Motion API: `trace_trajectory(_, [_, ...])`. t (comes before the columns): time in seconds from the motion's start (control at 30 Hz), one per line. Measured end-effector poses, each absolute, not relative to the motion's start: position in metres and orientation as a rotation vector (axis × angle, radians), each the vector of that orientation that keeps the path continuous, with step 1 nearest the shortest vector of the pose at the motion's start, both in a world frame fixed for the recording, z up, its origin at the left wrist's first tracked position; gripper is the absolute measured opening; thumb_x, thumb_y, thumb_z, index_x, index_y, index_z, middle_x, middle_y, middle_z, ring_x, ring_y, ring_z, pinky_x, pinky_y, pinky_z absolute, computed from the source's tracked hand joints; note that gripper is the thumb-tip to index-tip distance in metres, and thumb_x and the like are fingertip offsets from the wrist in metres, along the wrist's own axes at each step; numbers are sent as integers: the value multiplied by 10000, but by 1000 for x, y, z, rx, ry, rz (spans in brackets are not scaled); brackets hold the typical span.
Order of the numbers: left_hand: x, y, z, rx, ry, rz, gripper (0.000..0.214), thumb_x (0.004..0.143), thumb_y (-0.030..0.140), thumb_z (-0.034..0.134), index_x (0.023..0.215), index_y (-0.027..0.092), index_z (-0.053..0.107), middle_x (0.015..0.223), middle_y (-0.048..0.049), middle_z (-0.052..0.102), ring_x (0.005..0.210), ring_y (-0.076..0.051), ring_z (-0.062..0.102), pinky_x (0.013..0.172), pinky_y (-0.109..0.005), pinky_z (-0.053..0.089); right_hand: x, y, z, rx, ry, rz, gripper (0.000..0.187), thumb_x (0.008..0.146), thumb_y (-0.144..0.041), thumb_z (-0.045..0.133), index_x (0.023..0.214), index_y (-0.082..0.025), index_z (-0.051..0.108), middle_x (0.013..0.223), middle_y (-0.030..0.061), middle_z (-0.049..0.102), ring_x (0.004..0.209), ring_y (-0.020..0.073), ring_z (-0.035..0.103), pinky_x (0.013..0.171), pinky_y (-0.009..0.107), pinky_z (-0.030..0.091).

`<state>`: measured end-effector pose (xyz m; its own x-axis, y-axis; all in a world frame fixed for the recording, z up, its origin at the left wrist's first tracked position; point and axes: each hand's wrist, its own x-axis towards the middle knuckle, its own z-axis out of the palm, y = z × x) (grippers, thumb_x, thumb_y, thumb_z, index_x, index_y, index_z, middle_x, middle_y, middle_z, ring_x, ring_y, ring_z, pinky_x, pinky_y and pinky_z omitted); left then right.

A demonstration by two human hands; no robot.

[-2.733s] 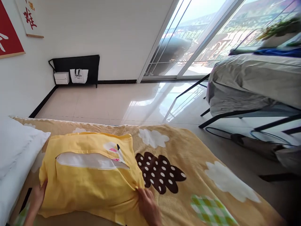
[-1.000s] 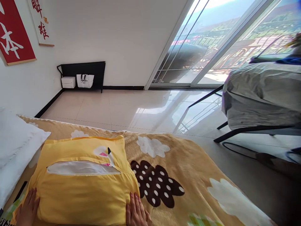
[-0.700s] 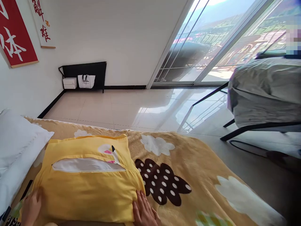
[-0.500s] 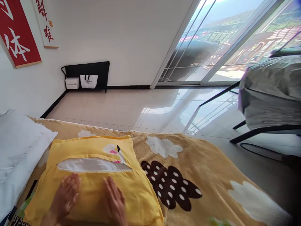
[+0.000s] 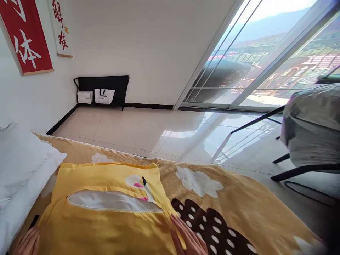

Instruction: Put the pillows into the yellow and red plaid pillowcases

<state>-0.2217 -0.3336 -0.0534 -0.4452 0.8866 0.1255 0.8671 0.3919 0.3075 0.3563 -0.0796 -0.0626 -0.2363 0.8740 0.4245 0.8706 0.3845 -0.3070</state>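
Observation:
A yellow pillow (image 5: pixel 111 230) lies on the bed, with a long slit across its cover showing a white inner pillow (image 5: pixel 114 202). Pink, black and white print marks the cover near its far right corner. At the pillow's left edge is my left hand (image 5: pixel 28 242), fingers extended and partly cut off by the frame. My right hand (image 5: pixel 188 239) rests against the right edge, its fingers stretched out and touching the yellow fabric. Neither hand is closed around anything.
White pillows (image 5: pixel 23 170) lie at the left. A tan blanket (image 5: pixel 247 198) with cloud and dotted brown patterns covers the bed. Beyond the tiled floor (image 5: pixel 114 127) stand a black rack (image 5: pixel 118 90) and a covered chair (image 5: pixel 313 127) near the glass sliding door (image 5: pixel 268 53).
My hands have moved apart from the middle of the yellow pillow to its left and right edges. The camera view has shifted slightly.

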Motion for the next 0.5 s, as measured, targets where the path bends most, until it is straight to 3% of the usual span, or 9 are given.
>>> trace_trajectory(0.07, [-182,-265,-5,1823,2462,691,498,923,449,308,1217,288,677,1340,22,629,1310,-225,528,1142,-371,410,283,-43,-10,-1434,-2111,103,563,978,-458,281,1428,-189,488,1488,93,474,1375,258,438,1119,426,332])
trace_trajectory(0.17, [-104,-135,59,1967,2295,726,523,951,261,248,1335,129,577,1468,-70,509,1427,-213,371,1201,-396,298,164,6,46,-1318,-2308,317,593,1003,-451,223,1533,-193,283,1566,74,345,1451,209,311,1152,432,286])
trace_trajectory(0.23, [-64,-72,68,1921,2280,676,533,946,234,276,1420,109,484,1524,-99,428,1459,-234,309,1211,-454,247,122,30,53,-1205,-2547,471,576,1006,-484,227,1512,-230,335,1559,53,362,1455,193,300,1166,442,263])
trace_trajectory(0.33, [-44,-39,23,1852,2238,510,533,952,357,388,1447,173,462,1562,-116,346,1466,-298,281,1198,-570,176,145,57,26,-1285,-2709,527,572,986,-539,276,1461,-261,433,1537,40,407,1445,213,323,1177,476,238])
trace_trajectory(0.43, [-61,-42,-39,1757,2366,512,565,953,426,398,1471,202,430,1577,-102,316,1467,-286,281,1200,-542,181,226,77,-27,-1576,-2617,488,624,986,-461,228,1479,-118,397,1502,161,437,1399,288,398,1122,538,326])
trace_trajectory(0.5, [-79,-40,-60,1714,2483,556,558,959,411,374,1478,211,419,1587,-88,300,1477,-271,256,1209,-521,154,272,86,-63,-1672,-2505,438,617,985,-415,173,1488,-128,385,1500,135,453,1405,253,393,1149,482,314])
